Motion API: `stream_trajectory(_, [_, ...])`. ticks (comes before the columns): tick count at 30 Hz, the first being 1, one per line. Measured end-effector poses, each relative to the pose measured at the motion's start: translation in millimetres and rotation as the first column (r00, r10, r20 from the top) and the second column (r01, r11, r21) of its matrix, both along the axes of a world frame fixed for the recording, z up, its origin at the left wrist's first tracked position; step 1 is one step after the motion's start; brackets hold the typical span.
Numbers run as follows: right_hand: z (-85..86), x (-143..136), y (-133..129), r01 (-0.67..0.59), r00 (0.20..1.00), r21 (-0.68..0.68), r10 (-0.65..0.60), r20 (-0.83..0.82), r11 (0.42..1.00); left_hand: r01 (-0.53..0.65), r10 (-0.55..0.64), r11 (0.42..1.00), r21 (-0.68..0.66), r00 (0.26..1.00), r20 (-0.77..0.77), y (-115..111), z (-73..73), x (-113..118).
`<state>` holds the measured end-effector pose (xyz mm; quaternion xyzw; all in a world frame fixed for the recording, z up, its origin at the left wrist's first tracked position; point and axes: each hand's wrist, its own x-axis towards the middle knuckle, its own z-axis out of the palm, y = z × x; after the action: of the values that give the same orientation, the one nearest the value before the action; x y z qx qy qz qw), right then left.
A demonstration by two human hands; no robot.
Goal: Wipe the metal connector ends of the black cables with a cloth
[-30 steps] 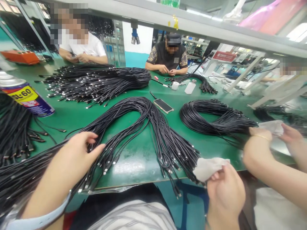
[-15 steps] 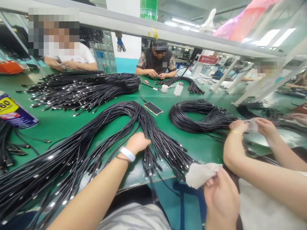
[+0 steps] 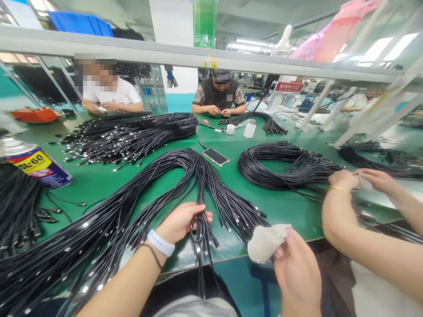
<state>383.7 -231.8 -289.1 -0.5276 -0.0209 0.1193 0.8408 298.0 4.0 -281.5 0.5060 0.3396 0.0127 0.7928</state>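
My left hand (image 3: 181, 220), with a pale watch band on its wrist, is closed around a small bunch of black cables (image 3: 201, 187). Their connector ends hang below my fingers over the table's front edge. My right hand (image 3: 295, 264) pinches a white cloth (image 3: 266, 244) between thumb and fingers. The cloth hangs over the ends of a larger fan of black cables (image 3: 228, 198); whether it touches them I cannot tell. To the left, a long thick spread of black cables (image 3: 109, 211) curves back toward me.
On the green table (image 3: 165, 189) are a phone (image 3: 216, 156), a coiled cable bundle (image 3: 254, 169), a big cable pile (image 3: 132, 132) and a spray can (image 3: 38, 163). At right, a co-worker's hands (image 3: 345, 180) hold white cloth. Two people sit opposite. A shelf beam (image 3: 132, 48) crosses overhead.
My left hand has moved slightly down and turned, so its fingers now show around the cable bunch. My right hand with the cloth has shifted a little left. The view has tilted upward.
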Motion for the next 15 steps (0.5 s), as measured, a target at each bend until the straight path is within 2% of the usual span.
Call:
stream_trajectory(5, [-1.6, -3.8, 3.4, -0.022, 0.999, -0.043, 0.021, -0.028, 0.999, -0.017, 0.017, 1.0, -0.021, 1.0, 0.006, -1.6, -7.4, -9.5])
stream_trajectory(10, [-3.2, -0.7, 5.7, -0.064, 0.998, -0.179, 0.058, -0.04, 0.982, -0.079, 0.079, 0.997, 0.01, 0.997, 0.011, -2.4, -15.7, -10.1])
stream_trajectory(15, [-12.2, 4.6, 9.0, -0.108, 0.994, -0.21, 0.098, -0.056, 0.972, -0.095, 0.094, 0.995, 0.029, 0.995, 0.034, -5.6, -13.4, -6.9])
